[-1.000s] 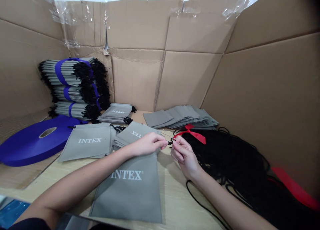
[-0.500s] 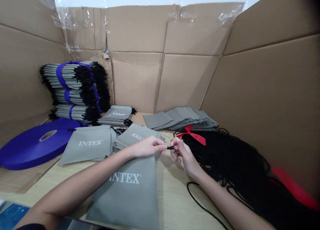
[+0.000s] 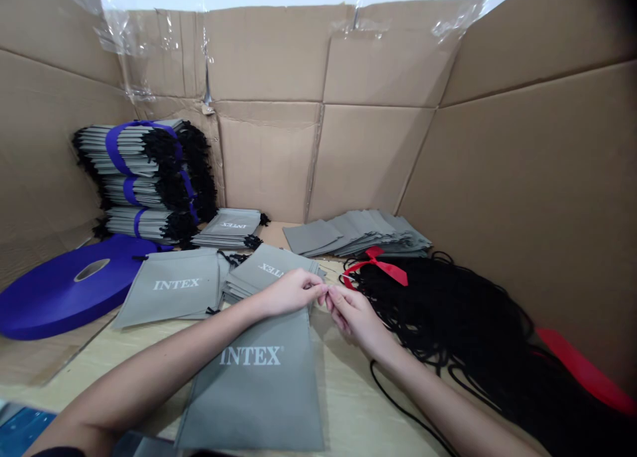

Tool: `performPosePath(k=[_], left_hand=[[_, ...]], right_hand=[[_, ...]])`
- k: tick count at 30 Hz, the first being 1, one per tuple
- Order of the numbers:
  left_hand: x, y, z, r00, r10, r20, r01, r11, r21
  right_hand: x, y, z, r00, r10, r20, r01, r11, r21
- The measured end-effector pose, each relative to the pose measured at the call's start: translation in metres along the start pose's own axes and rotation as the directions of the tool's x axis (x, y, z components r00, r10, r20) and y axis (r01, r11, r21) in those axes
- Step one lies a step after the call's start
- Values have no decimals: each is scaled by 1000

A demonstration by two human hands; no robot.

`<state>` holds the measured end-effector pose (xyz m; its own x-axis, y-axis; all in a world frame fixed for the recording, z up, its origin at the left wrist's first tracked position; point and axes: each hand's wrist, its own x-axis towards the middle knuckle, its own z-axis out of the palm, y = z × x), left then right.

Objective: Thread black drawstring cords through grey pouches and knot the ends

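Observation:
My left hand [image 3: 293, 290] and my right hand [image 3: 354, 311] meet fingertip to fingertip over the table. Both are closed in a pinch on a thin black cord, whose gripped part is hidden by the fingers. Beneath my left wrist lies a grey INTEX pouch [image 3: 253, 391], flat, its printed side up. Behind that hand is a small stack of grey pouches [image 3: 269, 266] with the same print. A loose length of black cord [image 3: 398, 404] curves below my right forearm.
At right sprawls a big bundle of black cords [image 3: 462, 318] tied with red ribbon [image 3: 391, 269]. Plain grey pouches [image 3: 358, 235] lie fanned behind. A purple ribbon roll [image 3: 44, 291] and bound pouch stacks [image 3: 144, 178] stand left. Cardboard walls [image 3: 269, 158] enclose the table.
My right hand has moved left and its fingers have closed against my left fingertips. The short black cord loop visible between the hands is now covered.

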<state>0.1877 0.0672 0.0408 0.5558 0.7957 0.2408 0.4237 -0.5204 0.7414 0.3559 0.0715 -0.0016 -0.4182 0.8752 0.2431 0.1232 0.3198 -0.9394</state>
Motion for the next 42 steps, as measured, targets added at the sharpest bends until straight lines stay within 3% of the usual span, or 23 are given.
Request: performPosePath(k=[4, 7, 12, 16, 25, 28, 33, 37, 41, 42], left_hand=[[2, -4, -1, 1000, -21, 14, 21, 999, -26], [2, -3, -5, 999, -22, 35, 25, 995, -98], [-2, 1, -7, 999, -32, 7, 32, 980, -195], [-1, 0, -4, 997, -79, -10, 76, 980, -186], [1, -8, -8, 993, -37, 114, 67, 960, -273], [-1, -17, -11, 980, -44, 195, 108, 936, -334], [-8, -25, -18, 965, -121, 233, 203, 908, -367], [-17, -28, -32, 929, -182, 323, 283, 910, -303], [-38, -24, -60, 872, -207, 444, 319, 927, -196], [-47, -23, -70, 877, -227, 424, 314, 938, -148]], right_hand=[[2, -6, -2, 986, 135, 102, -156, 960, 232], [-2, -12, -4, 967, 181, 180, -242, 871, 427], [-8, -16, 2, 978, 142, 151, -206, 746, 633], [-7, -16, 1, 980, 126, 152, -196, 718, 668], [-7, -15, 0, 979, 101, 178, -197, 700, 686], [-6, -12, -3, 975, 138, 177, -224, 647, 729], [1, -11, -15, 973, 156, 169, -224, 486, 845], [3, -8, -20, 969, 161, 188, -238, 400, 885], [6, -5, -23, 979, 136, 151, -194, 399, 896], [7, -6, -24, 979, 127, 157, -196, 411, 890]])
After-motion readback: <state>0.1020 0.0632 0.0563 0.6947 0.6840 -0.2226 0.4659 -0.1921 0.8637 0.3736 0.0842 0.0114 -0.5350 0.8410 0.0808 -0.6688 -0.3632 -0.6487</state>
